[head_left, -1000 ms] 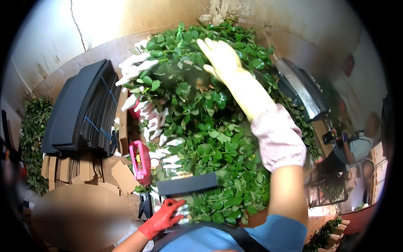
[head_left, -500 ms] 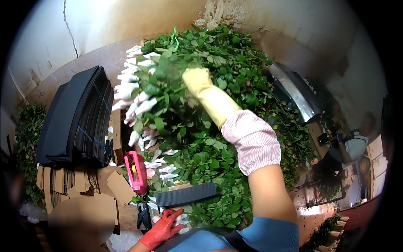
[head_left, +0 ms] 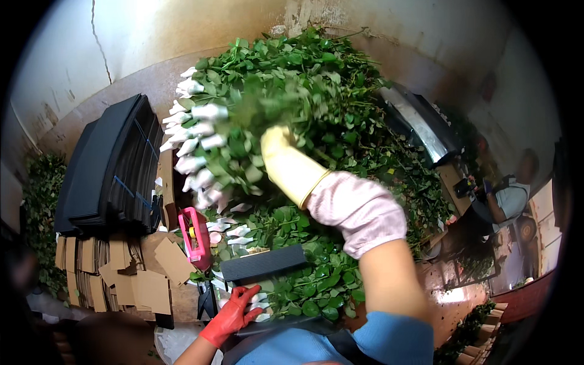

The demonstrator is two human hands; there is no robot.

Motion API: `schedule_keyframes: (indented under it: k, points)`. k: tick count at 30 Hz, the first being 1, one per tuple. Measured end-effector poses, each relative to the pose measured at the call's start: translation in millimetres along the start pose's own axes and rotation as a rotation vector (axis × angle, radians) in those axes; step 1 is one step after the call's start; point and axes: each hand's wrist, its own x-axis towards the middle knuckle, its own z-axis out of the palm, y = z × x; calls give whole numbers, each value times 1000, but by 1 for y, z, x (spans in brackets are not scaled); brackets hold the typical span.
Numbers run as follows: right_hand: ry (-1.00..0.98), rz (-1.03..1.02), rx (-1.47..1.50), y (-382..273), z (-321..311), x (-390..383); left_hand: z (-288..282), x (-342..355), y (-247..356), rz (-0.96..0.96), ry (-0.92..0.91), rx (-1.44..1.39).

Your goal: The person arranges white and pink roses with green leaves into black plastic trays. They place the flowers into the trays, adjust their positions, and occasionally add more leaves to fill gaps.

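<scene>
A large heap of leafy rose stems (head_left: 316, 79), their heads in white sleeves (head_left: 185, 131), fills the middle and far part of the table. My right hand (head_left: 278, 146), in a yellow glove, reaches into the heap and is closed around stems behind the white heads. Leaves beyond the hand are smeared by motion. Close to my body, my left hand (head_left: 232, 316) in a red glove has its fingers apart. It rests beside a few white-sleeved rose heads (head_left: 260, 304), just under a dark corrugated strip (head_left: 263, 263) that lies across more roses.
Left of the heap stand a pink tape dispenser (head_left: 194, 238), black scissors (head_left: 207, 299), brown cardboard pieces (head_left: 152, 292) and a tall stack of black corrugated sheets (head_left: 106, 167). A shiny metal-like roll (head_left: 420, 125) lies at the right. Another person (head_left: 510, 198) is far right.
My right hand has drawn nearer to me and slightly left, and the white-headed roses about it have shifted. My left hand has moved slightly up and left beside the strip.
</scene>
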Motion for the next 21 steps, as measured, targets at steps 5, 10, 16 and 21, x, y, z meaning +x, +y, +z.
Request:
schedule_keyframes:
  k: [5,10,16,21]
  points:
    - [-39,-166,422,-11,66,-38,-2,-3,5,-35,14,36]
    - [-62,-408,614,88,25,-144,2,-7,3,-38,41,17]
    - [592,-113,432,145,18,-148,4,-6,7,-70,39,-63]
    - [545,-111,101,134,66,-44,-3,-1,13,-96,-12,-42]
